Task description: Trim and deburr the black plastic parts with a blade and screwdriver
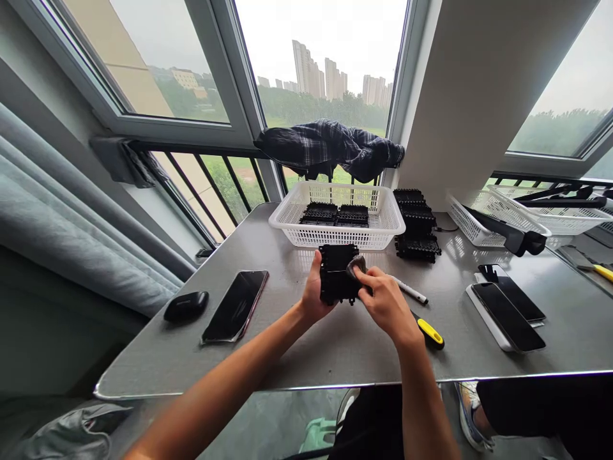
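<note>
Just in front of the white basket, my left hand grips a black ribbed plastic part by its left side, thumb along the edge. My right hand is closed on a dark cloth, which it presses against the right part of the black piece. Behind them the white basket holds several similar black parts. A stack of more black parts stands to the right of the basket.
A phone and a black case lie left. Right of my hands are a white marker and a yellow-black tool. Farther right lie two phones, with white baskets behind. Another person's leg shows below the table.
</note>
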{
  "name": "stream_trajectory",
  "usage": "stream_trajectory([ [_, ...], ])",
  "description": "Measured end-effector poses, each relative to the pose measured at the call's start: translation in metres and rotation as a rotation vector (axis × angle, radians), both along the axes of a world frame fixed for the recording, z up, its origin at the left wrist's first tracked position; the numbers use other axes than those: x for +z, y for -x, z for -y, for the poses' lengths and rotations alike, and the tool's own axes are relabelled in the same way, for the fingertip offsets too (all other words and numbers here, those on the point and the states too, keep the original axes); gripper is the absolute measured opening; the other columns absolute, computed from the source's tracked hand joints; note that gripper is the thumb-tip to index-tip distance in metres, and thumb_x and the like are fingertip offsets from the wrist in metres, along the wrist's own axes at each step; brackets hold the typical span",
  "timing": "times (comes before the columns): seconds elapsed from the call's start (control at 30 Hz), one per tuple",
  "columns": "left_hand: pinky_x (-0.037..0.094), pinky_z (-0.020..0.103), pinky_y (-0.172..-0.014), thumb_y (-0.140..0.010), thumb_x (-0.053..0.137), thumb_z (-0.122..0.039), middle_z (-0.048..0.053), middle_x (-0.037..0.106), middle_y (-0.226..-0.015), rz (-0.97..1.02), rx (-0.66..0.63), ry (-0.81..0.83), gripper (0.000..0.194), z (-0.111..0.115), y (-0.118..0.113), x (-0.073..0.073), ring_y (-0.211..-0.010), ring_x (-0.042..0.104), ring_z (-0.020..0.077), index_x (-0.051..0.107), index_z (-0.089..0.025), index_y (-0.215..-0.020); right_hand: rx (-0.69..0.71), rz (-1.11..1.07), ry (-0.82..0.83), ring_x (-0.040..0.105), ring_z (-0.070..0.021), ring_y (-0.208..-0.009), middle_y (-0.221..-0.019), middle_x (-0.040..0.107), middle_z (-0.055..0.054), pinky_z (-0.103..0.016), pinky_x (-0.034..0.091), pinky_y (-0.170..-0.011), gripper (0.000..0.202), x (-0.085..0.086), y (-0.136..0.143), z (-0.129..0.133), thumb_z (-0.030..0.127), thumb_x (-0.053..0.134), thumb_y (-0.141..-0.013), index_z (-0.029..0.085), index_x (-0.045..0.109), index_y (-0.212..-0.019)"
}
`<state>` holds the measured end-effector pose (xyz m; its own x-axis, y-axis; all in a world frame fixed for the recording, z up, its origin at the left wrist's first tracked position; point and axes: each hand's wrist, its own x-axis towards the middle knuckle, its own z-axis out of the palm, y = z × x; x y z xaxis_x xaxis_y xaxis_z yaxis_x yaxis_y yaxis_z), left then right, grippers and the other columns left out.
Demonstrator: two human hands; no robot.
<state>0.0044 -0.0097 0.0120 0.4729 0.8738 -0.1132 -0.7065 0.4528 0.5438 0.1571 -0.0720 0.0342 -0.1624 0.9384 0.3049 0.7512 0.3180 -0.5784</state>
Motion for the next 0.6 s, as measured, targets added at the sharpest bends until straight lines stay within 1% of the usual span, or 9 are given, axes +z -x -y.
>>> stream_trajectory([
  [0.1, 0.059, 0.032, -0.072, -0.095, 0.03, -0.059, 0.013, 0.076, -0.093, -0.022, 0.016, 0.004, 0.066, -0.001, 0.001, 0.005, -0.079, 0.073, 0.0227, 0.065, -0.009, -0.119, 0.032, -0.005, 0.069, 0.058, -0.0161, -0.073, -0.078, 0.063, -0.002, -0.028, 0.045, -0.074, 0.037, 0.009, -0.007, 0.012, 0.014, 0.048, -0.085, 0.024, 0.074, -0.108],
  [0.17, 0.059, 0.033, -0.075, -0.095, 0.029, -0.06, 0.014, 0.076, -0.095, -0.027, 0.008, -0.015, 0.067, 0.001, 0.001, 0.007, -0.081, 0.073, 0.023, 0.065, -0.008, -0.117, -0.012, -0.073, 0.057, 0.059, -0.0159, -0.072, -0.078, 0.064, -0.002, -0.028, 0.046, -0.074, 0.034, 0.014, -0.012, 0.017, 0.015, 0.047, -0.085, 0.024, 0.077, -0.101],
  [0.23, 0.059, 0.035, -0.077, -0.094, 0.029, -0.061, 0.014, 0.076, -0.098, -0.031, -0.035, -0.045, 0.068, 0.004, -0.001, 0.008, -0.084, 0.073, 0.0245, 0.065, -0.009, -0.119, -0.119, -0.179, -0.032, 0.061, -0.0165, -0.079, -0.087, 0.066, -0.003, -0.028, 0.047, -0.077, 0.038, 0.015, -0.016, 0.018, 0.017, 0.046, -0.086, 0.024, 0.073, -0.112],
  [0.3, 0.058, 0.037, -0.077, -0.093, 0.031, -0.062, 0.015, 0.075, -0.101, -0.039, -0.097, -0.071, 0.068, 0.007, -0.003, 0.007, -0.084, 0.073, 0.0257, 0.063, -0.01, -0.122, -0.217, -0.242, -0.131, 0.061, -0.0175, -0.085, -0.096, 0.064, -0.005, -0.029, 0.048, -0.081, 0.044, 0.012, -0.015, 0.014, 0.018, 0.043, -0.089, 0.022, 0.063, -0.128],
  [0.33, 0.058, 0.038, -0.079, -0.093, 0.032, -0.062, 0.015, 0.075, -0.103, -0.037, -0.119, -0.08, 0.067, 0.009, -0.005, 0.005, -0.086, 0.073, 0.026, 0.062, -0.011, -0.125, -0.234, -0.239, -0.154, 0.061, -0.018, -0.086, -0.098, 0.063, -0.006, -0.03, 0.048, -0.082, 0.046, 0.009, -0.014, 0.01, 0.019, 0.042, -0.091, 0.022, 0.058, -0.134],
  [0.4, 0.056, 0.038, -0.086, -0.093, 0.035, -0.06, 0.015, 0.073, -0.11, -0.023, -0.138, -0.09, 0.064, 0.012, -0.007, 0.002, -0.094, 0.071, 0.0262, 0.059, -0.013, -0.129, -0.213, -0.188, -0.14, 0.06, -0.0182, -0.084, -0.096, 0.06, -0.007, -0.031, 0.048, -0.082, 0.049, 0.002, -0.01, 0.003, 0.02, 0.04, -0.092, 0.021, 0.052, -0.14],
  [0.5, 0.052, 0.038, -0.093, -0.094, 0.035, -0.058, 0.015, 0.071, -0.117, -0.006, -0.125, -0.091, 0.063, 0.012, -0.009, -0.001, -0.106, 0.068, 0.0268, 0.054, -0.014, -0.135, -0.132, -0.116, -0.085, 0.059, -0.0178, -0.082, -0.093, 0.059, -0.006, -0.03, 0.047, -0.082, 0.052, -0.005, -0.007, -0.003, 0.018, 0.037, -0.093, 0.022, 0.047, -0.144],
  [0.57, 0.053, 0.039, -0.092, -0.094, 0.034, -0.058, 0.014, 0.071, -0.117, -0.005, -0.087, -0.084, 0.063, 0.01, -0.006, 0.0, -0.105, 0.068, 0.0272, 0.054, -0.014, -0.135, -0.089, -0.094, -0.062, 0.06, -0.0177, -0.084, -0.094, 0.06, -0.006, -0.028, 0.046, -0.081, 0.052, -0.006, -0.007, -0.003, 0.016, 0.037, -0.093, 0.022, 0.047, -0.143],
  [0.6, 0.054, 0.039, -0.09, -0.094, 0.033, -0.059, 0.014, 0.072, -0.114, -0.004, -0.057, -0.08, 0.064, 0.007, -0.004, 0.002, -0.102, 0.069, 0.0271, 0.055, -0.014, -0.134, -0.065, -0.078, -0.044, 0.06, -0.0177, -0.084, -0.094, 0.061, -0.006, -0.028, 0.045, -0.08, 0.051, -0.005, -0.008, -0.001, 0.015, 0.038, -0.092, 0.022, 0.05, -0.141],
])
